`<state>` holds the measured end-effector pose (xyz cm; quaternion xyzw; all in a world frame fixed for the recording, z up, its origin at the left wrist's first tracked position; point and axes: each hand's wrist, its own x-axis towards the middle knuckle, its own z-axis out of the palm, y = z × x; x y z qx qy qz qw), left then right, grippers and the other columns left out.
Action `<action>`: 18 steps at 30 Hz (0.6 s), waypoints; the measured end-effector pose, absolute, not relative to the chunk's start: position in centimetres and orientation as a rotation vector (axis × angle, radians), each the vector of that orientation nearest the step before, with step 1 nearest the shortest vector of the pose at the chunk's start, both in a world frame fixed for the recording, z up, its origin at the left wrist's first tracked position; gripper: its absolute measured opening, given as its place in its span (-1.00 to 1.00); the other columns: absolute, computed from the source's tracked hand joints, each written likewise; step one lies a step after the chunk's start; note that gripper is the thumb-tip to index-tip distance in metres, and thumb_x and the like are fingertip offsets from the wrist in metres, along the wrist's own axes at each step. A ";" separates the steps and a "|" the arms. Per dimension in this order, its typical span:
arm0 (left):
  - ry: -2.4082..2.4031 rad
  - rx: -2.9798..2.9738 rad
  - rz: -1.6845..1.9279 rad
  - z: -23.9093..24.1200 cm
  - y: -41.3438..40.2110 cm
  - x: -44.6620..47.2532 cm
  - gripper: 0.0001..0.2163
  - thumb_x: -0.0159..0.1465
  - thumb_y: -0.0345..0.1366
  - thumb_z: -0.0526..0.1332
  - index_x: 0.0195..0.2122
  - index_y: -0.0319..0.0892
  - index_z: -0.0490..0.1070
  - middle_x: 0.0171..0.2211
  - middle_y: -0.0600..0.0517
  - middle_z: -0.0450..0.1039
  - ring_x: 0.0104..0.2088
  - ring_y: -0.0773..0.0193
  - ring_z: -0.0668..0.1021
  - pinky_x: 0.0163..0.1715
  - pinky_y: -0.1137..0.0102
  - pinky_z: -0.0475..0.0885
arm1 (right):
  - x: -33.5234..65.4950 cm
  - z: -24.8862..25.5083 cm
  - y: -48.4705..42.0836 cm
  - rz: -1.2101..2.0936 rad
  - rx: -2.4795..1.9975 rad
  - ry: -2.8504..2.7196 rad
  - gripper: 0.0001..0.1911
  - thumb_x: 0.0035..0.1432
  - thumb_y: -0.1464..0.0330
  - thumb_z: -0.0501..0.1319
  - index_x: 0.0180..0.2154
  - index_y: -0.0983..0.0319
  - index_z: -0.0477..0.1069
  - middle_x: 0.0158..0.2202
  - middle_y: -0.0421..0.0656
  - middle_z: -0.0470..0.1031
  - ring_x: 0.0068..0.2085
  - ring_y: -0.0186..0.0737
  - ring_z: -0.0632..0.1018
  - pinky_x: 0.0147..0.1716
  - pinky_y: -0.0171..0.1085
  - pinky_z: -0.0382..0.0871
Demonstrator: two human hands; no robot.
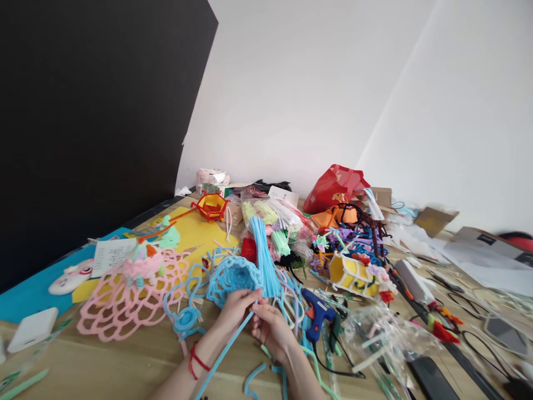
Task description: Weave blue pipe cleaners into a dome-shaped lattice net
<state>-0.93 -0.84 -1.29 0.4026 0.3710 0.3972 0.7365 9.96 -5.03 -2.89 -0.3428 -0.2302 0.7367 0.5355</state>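
Note:
A light-blue basket (225, 280) woven from fuzzy pipe cleaners is tipped with its opening toward me. My left hand (238, 311) pinches its near right rim, and a red cord circles that wrist. Beside it, my right hand (271, 328) is closed on a blue pipe cleaner (226, 354), close to the rim. This strand runs down to the left across my left forearm. Just behind my hands lies a thick bundle of blue pipe cleaners (262, 255). My fingertips partly hide the spot where strand and rim meet.
Pink openwork mesh (106, 316) and a blue coil (185, 319) lie left. A blue glue gun (318, 314) with its cord sits right, near a yellow-and-white lantern shape (347, 272), clear plastic wrappers (378, 333) and a phone (431, 378). A red bag (333, 186) stands behind.

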 end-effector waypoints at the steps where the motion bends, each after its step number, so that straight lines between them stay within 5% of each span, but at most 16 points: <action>1: 0.791 0.879 0.856 -1.2 -0.8 -1.1 -0.68 0.01 -0.06 0.35 -0.52 -0.27 0.48 -0.63 0.04 0.46 -0.68 0.38 0.40 -0.68 0.47 0.27 | 9.9 -2.8 -5.1 1.747 -0.803 -0.545 -0.75 -0.13 0.31 0.43 -0.48 0.33 0.45 -0.65 -0.28 0.39 -0.64 -0.49 0.37 -0.59 -0.47 0.32; 8: 0.613 0.889 0.698 -0.8 0.0 -2.6 -0.73 0.02 -0.23 0.38 -0.33 -0.35 0.54 -0.73 0.14 0.29 -0.70 0.52 0.28 -0.68 0.58 0.14 | 9.8 -2.2 -5.4 1.722 -0.706 -0.607 -0.71 -0.03 0.23 0.37 -0.41 0.35 0.46 -0.45 -0.13 0.52 -0.43 -0.36 0.52 -0.41 -0.38 0.42; 18: 0.520 0.889 0.683 -1.0 -0.6 -1.8 -0.72 0.12 -0.12 0.28 -0.54 -0.23 0.34 -0.62 -0.03 0.49 -0.68 0.35 0.47 -0.70 0.52 0.28 | 9.7 -1.9 -5.7 1.747 -0.661 -0.510 -0.73 -0.05 0.24 0.38 -0.43 0.30 0.42 -0.70 -0.34 0.30 -0.58 -0.43 0.43 -0.51 -0.44 0.38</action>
